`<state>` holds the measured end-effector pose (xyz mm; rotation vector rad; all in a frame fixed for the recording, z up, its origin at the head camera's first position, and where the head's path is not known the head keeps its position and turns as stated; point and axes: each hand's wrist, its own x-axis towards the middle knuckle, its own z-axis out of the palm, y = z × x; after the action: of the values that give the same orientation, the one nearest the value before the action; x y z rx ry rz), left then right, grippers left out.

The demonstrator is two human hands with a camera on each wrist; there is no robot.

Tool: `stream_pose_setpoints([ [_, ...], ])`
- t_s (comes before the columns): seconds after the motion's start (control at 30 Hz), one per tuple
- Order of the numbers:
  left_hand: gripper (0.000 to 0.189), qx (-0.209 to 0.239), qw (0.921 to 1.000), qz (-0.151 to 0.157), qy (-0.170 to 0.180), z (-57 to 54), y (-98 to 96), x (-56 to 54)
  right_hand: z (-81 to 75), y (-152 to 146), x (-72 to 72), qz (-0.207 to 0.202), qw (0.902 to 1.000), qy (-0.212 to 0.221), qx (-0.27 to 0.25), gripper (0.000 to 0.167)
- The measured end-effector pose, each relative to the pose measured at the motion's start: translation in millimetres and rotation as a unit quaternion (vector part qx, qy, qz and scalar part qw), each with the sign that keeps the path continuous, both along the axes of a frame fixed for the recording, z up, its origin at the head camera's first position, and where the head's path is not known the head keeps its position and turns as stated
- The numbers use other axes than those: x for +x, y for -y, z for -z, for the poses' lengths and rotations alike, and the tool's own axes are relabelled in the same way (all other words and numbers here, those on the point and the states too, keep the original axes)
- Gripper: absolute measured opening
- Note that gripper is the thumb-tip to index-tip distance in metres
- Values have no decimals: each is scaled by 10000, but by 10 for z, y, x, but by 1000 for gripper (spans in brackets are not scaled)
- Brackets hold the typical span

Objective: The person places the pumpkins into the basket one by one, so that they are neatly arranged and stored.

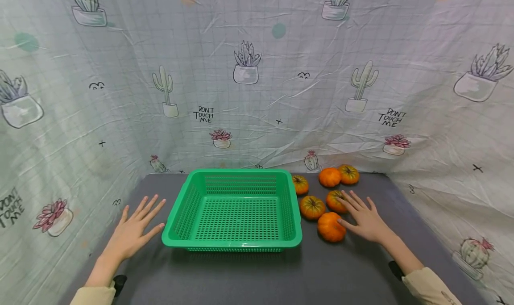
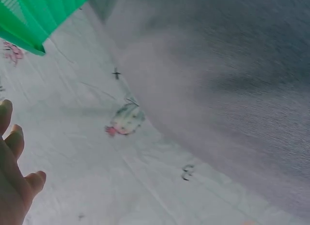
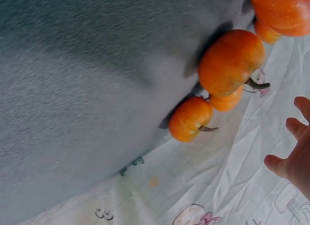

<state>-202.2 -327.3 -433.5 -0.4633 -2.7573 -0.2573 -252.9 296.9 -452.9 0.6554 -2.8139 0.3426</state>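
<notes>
A green plastic basket (image 1: pixel 233 244) with slotted walls stands on the grey table, nothing inside it. My left hand (image 1: pixel 130 236) is spread flat to the left of it, fingers straight and holding nothing; in the left wrist view its fingertips (image 2: pixel 14 137) show at the left edge. Right of the basket lie several small orange pumpkins, among them a front one (image 1: pixel 331 227) and a greenish-orange one (image 1: pixel 312 207). My right hand (image 1: pixel 366 222) is spread beside them, its fingers overlapping one pumpkin (image 1: pixel 336 201) in the head view. It grips nothing.
Two more pumpkins, one orange (image 1: pixel 330 177) and one greenish (image 1: pixel 348 174), sit near the table's back edge. Another pumpkin (image 1: pixel 300 185) is partly hidden by the basket's right rim. A cactus-print cloth (image 1: pixel 277 99) hangs behind and along both sides of the table (image 1: pixel 321 273).
</notes>
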Motion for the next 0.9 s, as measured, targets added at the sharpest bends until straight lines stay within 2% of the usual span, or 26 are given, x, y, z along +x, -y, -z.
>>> stream_pose_setpoints([
  [0.23,65,-152,9994,221,-228,-129,-173,2,-54,95,18,-134,9999,-51,-34,64],
  [0.37,67,-133,9993,274,-208,-190,-244,2,-102,151,21,-127,9999,-47,42,65],
  [0.6,70,-158,9987,413,-244,-279,-362,-2,-191,229,30,-337,9988,-341,81,64],
  [0.77,70,-213,9978,535,-327,-300,-439,2,-235,291,58,-455,9978,-458,120,64],
  [0.9,70,-288,9978,562,-218,-276,-480,22,-248,345,85,-521,9971,-520,190,62],
])
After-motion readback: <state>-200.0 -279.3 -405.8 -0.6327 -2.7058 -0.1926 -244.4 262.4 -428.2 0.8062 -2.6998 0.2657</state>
